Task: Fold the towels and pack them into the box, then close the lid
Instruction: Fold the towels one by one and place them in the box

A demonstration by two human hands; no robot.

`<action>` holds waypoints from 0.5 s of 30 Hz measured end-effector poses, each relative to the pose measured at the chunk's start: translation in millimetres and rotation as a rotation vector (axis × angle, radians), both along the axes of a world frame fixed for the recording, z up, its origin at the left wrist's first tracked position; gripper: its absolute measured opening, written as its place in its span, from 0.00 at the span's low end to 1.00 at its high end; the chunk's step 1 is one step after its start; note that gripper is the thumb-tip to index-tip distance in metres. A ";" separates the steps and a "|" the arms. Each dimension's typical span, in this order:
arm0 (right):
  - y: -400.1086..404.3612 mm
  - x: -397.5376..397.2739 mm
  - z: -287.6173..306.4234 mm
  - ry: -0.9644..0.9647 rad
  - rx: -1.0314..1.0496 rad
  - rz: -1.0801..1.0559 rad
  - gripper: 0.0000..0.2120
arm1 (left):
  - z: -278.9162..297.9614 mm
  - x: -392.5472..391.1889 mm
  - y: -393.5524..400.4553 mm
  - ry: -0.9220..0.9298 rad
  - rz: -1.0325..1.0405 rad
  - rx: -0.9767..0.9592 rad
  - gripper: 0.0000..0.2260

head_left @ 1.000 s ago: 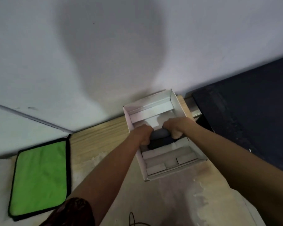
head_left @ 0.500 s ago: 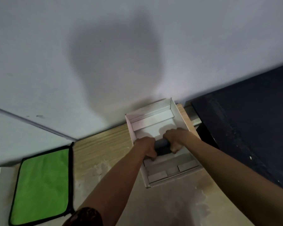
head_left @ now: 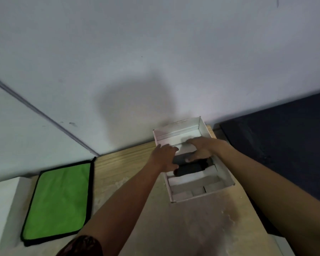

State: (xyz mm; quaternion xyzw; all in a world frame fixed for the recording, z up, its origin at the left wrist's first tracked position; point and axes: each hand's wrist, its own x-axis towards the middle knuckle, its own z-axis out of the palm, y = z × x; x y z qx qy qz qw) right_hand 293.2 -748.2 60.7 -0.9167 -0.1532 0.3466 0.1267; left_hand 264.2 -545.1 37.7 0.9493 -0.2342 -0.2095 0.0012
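A white cardboard box [head_left: 227, 179] stands open on the wooden table against the wall, its lid [head_left: 181, 127] leaning back. A dark folded towel [head_left: 189, 168] lies inside it. My left hand [head_left: 164, 157] rests on the towel's left end with fingers spread. Above the towel's far edge my right hand [head_left: 201, 147] reaches over it, fingers apart. A green towel with a black border [head_left: 59, 200] lies flat at the table's left.
The wooden table [head_left: 192, 228] has a worn, pale patch in front of the box. A dark panel [head_left: 284, 154] stands to the right of the box. The white wall [head_left: 155, 71] rises right behind it.
Both hands gripped the dark towel in the box before. Now their fingers have opened and the towel lies lower in the box. The view has tilted slightly.
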 end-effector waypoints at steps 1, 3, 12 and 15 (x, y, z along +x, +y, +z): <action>0.1 -3.1 3.9 -0.052 0.024 -0.008 0.46 | 3.1 -4.7 6.9 -0.068 0.008 -0.047 0.32; 1.9 -10.1 8.3 -0.189 0.049 -0.027 0.45 | 7.7 -14.9 20.9 -0.270 0.057 -0.149 0.32; 63.8 -52.3 34.0 -0.609 0.189 -0.062 0.45 | 40.0 -68.7 106.9 -0.607 0.358 -0.102 0.39; 103.0 -71.6 42.0 -0.661 0.251 -0.027 0.45 | 40.1 -95.6 146.2 -0.622 0.428 -0.105 0.40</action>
